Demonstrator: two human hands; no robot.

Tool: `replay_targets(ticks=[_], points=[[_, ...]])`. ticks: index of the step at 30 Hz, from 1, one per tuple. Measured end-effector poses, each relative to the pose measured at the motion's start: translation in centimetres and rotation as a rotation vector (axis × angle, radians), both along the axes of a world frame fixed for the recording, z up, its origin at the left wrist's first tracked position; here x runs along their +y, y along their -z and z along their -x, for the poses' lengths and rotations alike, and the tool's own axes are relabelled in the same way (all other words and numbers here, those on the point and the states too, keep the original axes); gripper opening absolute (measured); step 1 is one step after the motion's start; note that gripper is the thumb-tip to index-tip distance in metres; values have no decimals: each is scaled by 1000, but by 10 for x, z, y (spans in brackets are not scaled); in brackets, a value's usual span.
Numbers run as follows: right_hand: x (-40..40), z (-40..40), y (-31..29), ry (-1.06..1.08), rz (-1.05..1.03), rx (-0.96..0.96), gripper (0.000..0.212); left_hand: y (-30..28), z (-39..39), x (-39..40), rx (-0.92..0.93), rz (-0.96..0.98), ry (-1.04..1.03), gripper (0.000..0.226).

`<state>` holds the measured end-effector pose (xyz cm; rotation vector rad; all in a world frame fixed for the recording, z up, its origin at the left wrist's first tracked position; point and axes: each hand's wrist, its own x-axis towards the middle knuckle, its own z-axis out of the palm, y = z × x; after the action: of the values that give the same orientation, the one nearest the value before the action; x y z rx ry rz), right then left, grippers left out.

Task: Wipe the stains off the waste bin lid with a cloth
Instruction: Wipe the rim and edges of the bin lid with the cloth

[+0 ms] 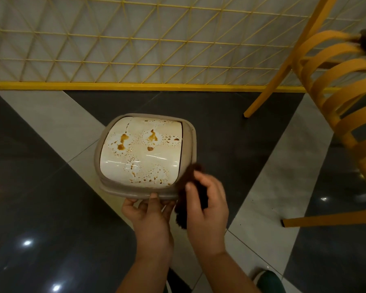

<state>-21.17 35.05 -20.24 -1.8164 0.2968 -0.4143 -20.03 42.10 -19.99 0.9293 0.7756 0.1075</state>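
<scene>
Here the left hand (150,214) grips the bin lid (142,153); the right hand (205,208) clutches the cloth (190,187), and wiping the stains (123,140) comes next.

Dim, warm indoor light with a yellow cast overall. Dark floor tiles (40,187) are glossy, with several small white lamp reflections at lower left and one at right. A thin horizontal glare streak crosses the bin lid (141,153), which is the brightest thing here and in fair focus; its brown stains read clearly. Strong wide-angle distortion: the yellow rail (135,86) bows, and the grid fence (114,39) above it curves toward the corners. Chair (336,92) at right is smeared by motion blur, worst at the top right edge. Right hand (207,210) and the dark cloth (190,193) are slightly soft. Left hand (150,216) is sharper. Shadows are weak and diffuse.
</scene>
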Motion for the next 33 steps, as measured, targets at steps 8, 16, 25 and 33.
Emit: replay_targets(ticks=[8, 16, 25, 33], points=[[-6, -24, -30, 0, 10, -63, 26, 7, 6, 19, 15, 22, 106, 35], [12, 14, 5, 2, -60, 192, 30, 7, -4, 32, -23, -34, 136, 33], [-9, -23, -2, 69, -23, 224, 26, 11, -5, 46, -31, -13, 221, 38], [-27, -4, 9, -127, 363, 189, 24, 10, -12, 49, -15, -24, 207, 27]])
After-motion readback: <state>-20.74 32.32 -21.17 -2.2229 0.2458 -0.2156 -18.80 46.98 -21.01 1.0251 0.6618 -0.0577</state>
